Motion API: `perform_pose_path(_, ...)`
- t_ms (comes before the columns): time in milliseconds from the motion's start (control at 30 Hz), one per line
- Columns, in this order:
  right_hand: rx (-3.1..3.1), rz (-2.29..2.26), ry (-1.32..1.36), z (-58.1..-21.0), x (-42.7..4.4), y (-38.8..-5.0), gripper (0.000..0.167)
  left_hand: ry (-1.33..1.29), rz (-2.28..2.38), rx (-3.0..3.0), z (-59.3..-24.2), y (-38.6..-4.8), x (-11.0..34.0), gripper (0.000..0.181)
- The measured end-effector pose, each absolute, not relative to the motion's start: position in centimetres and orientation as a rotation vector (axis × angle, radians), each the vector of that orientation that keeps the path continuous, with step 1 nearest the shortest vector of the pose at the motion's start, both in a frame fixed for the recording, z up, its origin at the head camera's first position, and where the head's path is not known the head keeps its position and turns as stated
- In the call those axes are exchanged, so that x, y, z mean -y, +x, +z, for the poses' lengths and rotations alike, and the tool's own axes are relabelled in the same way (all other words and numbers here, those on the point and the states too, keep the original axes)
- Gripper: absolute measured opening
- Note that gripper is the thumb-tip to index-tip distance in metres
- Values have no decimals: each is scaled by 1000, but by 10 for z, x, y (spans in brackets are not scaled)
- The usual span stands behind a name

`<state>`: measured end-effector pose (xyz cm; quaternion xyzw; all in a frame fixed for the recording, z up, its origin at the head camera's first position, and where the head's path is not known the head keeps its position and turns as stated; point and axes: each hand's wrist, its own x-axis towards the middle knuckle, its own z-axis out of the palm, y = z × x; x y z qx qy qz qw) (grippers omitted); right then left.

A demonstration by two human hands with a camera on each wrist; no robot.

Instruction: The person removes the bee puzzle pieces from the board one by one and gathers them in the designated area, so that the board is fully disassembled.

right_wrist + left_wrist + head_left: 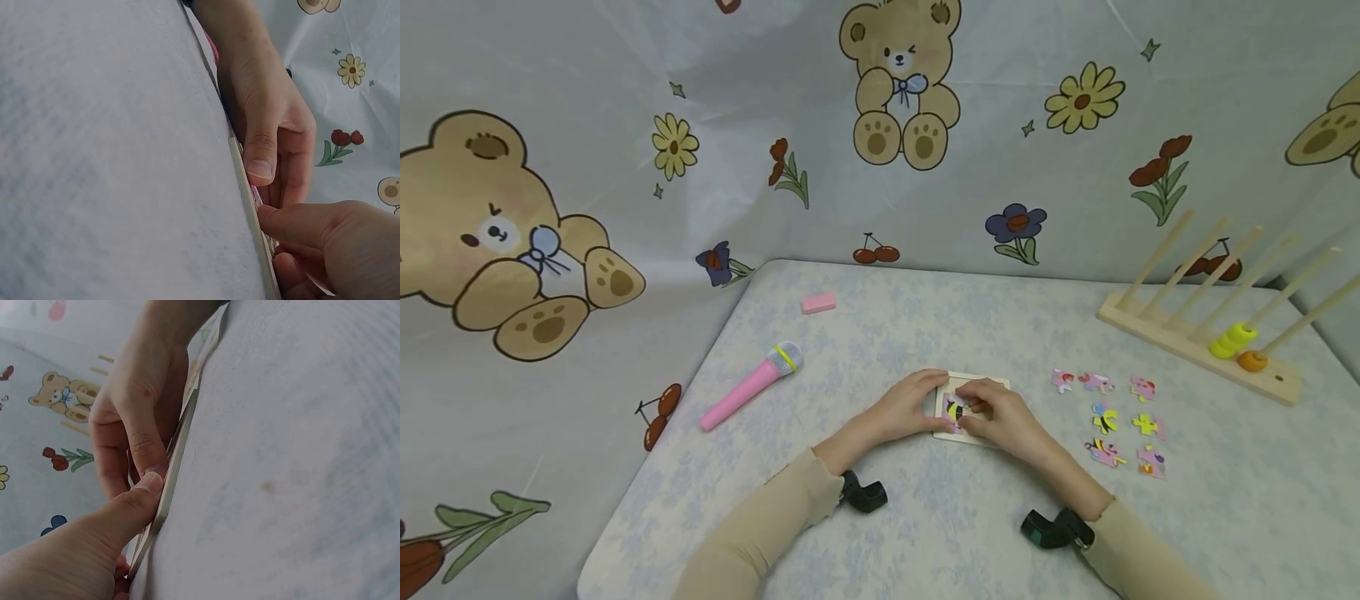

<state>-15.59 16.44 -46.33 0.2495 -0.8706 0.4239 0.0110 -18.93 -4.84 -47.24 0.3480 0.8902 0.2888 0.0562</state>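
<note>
A small wooden puzzle tray [972, 440] lies on the table between both hands, with pink and yellow puzzle pieces [954, 410] showing in its left part. The left hand [910, 408] holds the tray's left side, thumb at the near edge and fingers toward the far edge. In the left wrist view its thumb [140, 492] presses on the tray's rim. Above the tray, the right hand [1003, 417] has its thumb and fingers bent around a puzzle piece at the tray's surface; the hand mostly hides that piece.
Several loose puzzle pieces [1106, 418] lie to the right of the tray. Behind them stands a wooden peg rack [1195, 346] with yellow and orange beads. A pink toy microphone [748, 390] and a pink block [818, 302] are at the left. A printed cloth hangs behind the table.
</note>
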Motion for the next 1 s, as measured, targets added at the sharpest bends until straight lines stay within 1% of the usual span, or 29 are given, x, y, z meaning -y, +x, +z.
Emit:
perform_pose_path(467, 2701, 1268, 828, -465, -166, -158, 34, 1061, 879, -2694, -471, -189, 49, 82)
perform_pose_path(1000, 2618, 1207, 949, -466, -168, -159, 33, 1067, 863, -2703, -473, -189, 49, 81)
